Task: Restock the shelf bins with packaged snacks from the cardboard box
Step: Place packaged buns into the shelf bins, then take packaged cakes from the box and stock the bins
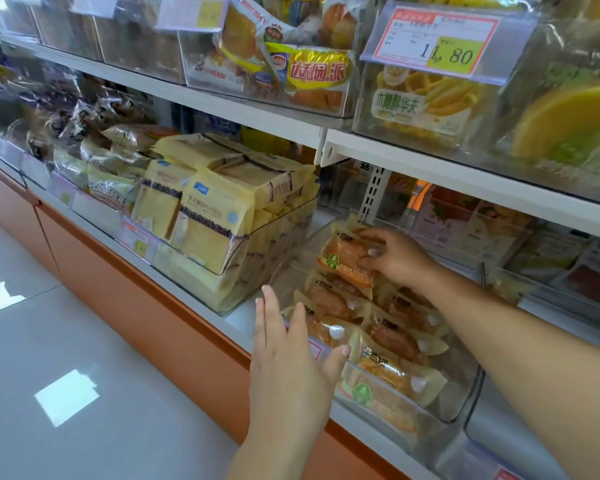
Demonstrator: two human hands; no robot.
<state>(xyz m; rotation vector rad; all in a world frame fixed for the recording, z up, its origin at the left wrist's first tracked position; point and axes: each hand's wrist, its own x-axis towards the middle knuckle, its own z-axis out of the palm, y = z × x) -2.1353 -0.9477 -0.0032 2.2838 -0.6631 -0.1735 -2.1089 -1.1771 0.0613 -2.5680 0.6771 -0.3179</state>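
My right hand (397, 259) pinches a snack packet (345, 259), held upright over the back of the clear bin (395, 388). My left hand (288, 348), fingers straight and empty, hovers at the bin's front rim.

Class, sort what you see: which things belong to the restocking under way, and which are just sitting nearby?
In the job: right hand gripping a bread packet; the clear bin below it; left hand, open by the bin's front.

Just nearby: yellow toast packets; price tag; waffle packet; pie packets.
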